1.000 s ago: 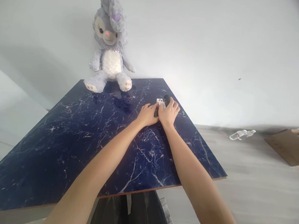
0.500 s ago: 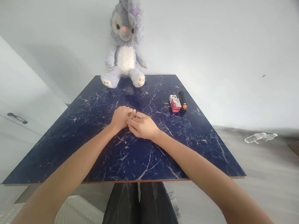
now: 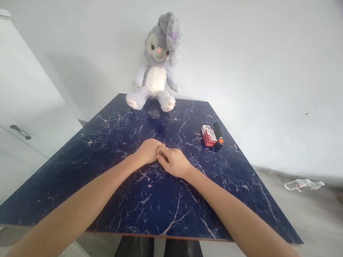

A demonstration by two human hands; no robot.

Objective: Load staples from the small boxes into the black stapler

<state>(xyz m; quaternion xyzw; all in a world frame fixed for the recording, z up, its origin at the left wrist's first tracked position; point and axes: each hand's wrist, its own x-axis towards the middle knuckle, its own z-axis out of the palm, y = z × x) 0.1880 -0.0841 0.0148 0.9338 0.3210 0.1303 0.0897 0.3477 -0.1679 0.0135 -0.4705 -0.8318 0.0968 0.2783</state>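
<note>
Left hand [image 3: 150, 150] and right hand [image 3: 174, 162] meet at frame centre, over blue table [image 3: 154, 209]. Right loosely curled; left closure hidden; cannot tell whether either grips anything. Relaxed contact seems best, clear of red-white box [image 3: 209, 136] and black cylinder [image 3: 218, 131], side by side right of centre.

You have one left hand [image 3: 150, 150], one right hand [image 3: 176, 163] and one table [image 3: 118, 215].
On that table you can count three things: one plush toy [image 3: 155, 80], one red-and-white box [image 3: 209, 136] and one black cylinder [image 3: 217, 131]. You also have one cabinet [image 3: 18, 94] with one dark handle [image 3: 20, 132] showing, and two trouser legs [image 3: 136, 251]. The clear plastic [image 3: 297, 184] could be one bottle or two; you cannot tell.
</note>
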